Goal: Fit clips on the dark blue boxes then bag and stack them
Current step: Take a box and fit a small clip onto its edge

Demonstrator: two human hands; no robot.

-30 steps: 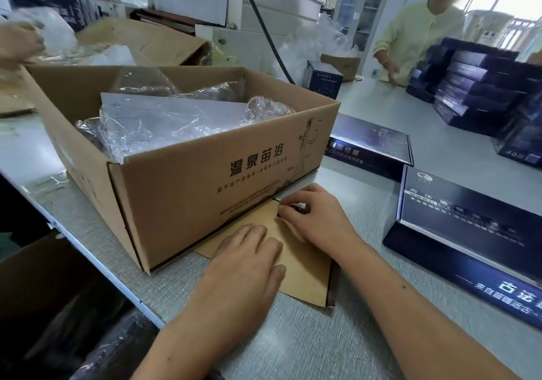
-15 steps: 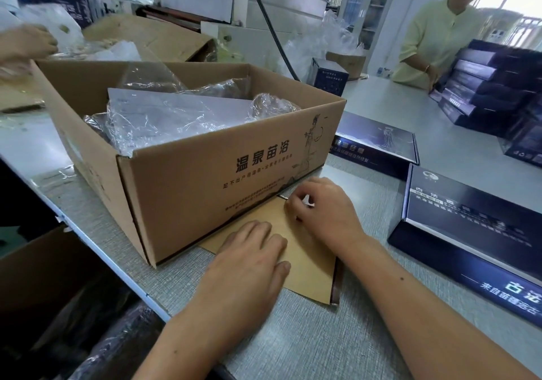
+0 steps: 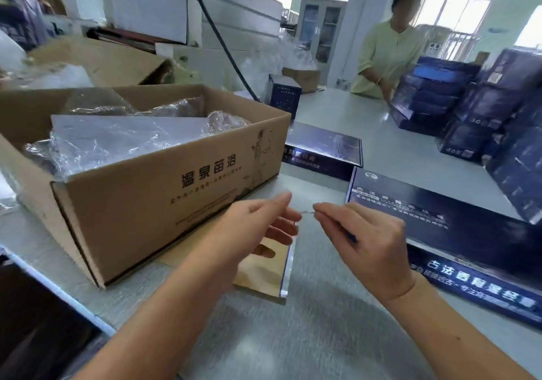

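My right hand (image 3: 366, 241) is raised above the table and pinches a small clear clip (image 3: 306, 211) between thumb and forefinger. My left hand (image 3: 258, 227) hovers just left of it, fingers relaxed, fingertips close to the clip's other end. Below them a tan envelope-like packet (image 3: 258, 274) lies on the grey table (image 3: 293, 335). A dark blue box (image 3: 440, 233) lies open to the right of my right hand. A second dark blue box (image 3: 325, 150) lies flat behind it.
A brown carton (image 3: 164, 200) full of clear plastic bags (image 3: 117, 139) stands at the left. Stacks of dark blue boxes (image 3: 484, 109) fill the far right. A person in a pale green top (image 3: 387, 53) stands behind them. The table edge runs along the lower left.
Both hands lifted off the tan packet. My right hand came up with a small clear clip pinched in it, and my left hand rose beside it.
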